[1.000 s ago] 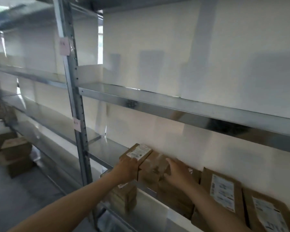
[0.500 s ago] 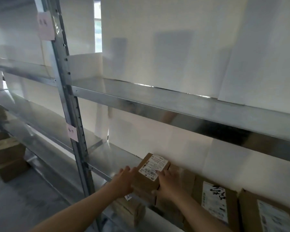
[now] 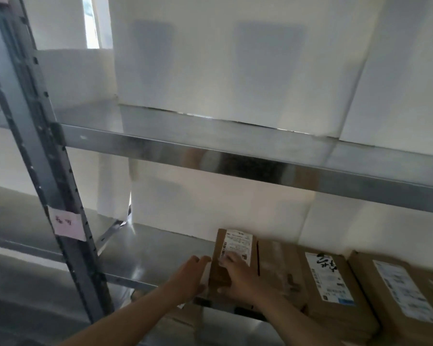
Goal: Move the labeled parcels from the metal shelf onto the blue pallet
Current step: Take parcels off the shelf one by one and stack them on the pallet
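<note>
On the lower level of the metal shelf (image 3: pixel 148 253), seen from the head view, a row of brown cardboard parcels stands along the white backing sheets (image 3: pixel 235 71). At the row's left end is the labeled parcel (image 3: pixel 225 268), its white printed label (image 3: pixel 236 245) facing up and its near end close to the shelf's front edge.

The right grip (image 3: pixel 240 275), a bare hand, clasps this parcel: its fingers lie over the top, on the lower part of the label, and the thumb curls round the near face. The left grip (image 3: pixel 189 275), also bare, is laid against the parcel's left side with the fingers fairly straight, touching it without curling round it.

Left of the parcel, bare shiny metal runs as far as the grey upright post (image 3: pixel 35 146), which carries a pink paper tag (image 3: pixel 66 223). Overhead, the front lip of the upper shelf (image 3: pixel 210 151) crosses the whole width, well above the parcels.

Just to the right stands a taped parcel (image 3: pixel 278 265), touching or nearly touching the held one; motion blur hides which. Next come a parcel with a scribbled label (image 3: pixel 335 283) and another labeled one (image 3: pixel 405 295). All are closed, so their contents stay hidden.
</note>
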`<state>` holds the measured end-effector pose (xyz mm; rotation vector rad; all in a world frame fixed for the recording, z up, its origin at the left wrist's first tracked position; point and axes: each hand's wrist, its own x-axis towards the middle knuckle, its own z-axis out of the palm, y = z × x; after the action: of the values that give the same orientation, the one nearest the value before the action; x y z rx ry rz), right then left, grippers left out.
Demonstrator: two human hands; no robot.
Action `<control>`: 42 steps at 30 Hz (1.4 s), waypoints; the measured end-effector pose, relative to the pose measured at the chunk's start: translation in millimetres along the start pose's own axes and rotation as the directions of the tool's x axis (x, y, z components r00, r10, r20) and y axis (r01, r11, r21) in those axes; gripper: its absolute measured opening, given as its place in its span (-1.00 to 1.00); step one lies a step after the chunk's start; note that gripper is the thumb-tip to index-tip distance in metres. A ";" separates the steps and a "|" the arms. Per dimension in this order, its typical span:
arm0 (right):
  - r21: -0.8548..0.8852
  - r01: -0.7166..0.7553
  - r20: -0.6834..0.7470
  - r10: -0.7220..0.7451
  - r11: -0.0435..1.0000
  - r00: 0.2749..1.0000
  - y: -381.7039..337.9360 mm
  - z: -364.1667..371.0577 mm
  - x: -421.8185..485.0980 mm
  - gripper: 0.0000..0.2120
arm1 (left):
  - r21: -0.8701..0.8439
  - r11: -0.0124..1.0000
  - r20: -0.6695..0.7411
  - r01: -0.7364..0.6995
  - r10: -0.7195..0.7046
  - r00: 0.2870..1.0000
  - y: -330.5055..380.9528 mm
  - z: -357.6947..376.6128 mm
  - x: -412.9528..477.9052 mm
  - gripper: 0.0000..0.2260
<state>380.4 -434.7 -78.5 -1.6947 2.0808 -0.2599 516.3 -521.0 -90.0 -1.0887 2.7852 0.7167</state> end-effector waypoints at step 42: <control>0.341 -0.118 -0.317 0.232 0.933 0.920 -35.8 -39.7 -22.4 -0.22 | -0.235 0.917 -0.091 -0.321 0.308 0.947 -4.9 -66.0 10.3 -0.28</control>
<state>397.5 -426.5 -23.8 -1.3306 2.2753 -0.8476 518.7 -559.9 -35.5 -0.6952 3.0150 1.1100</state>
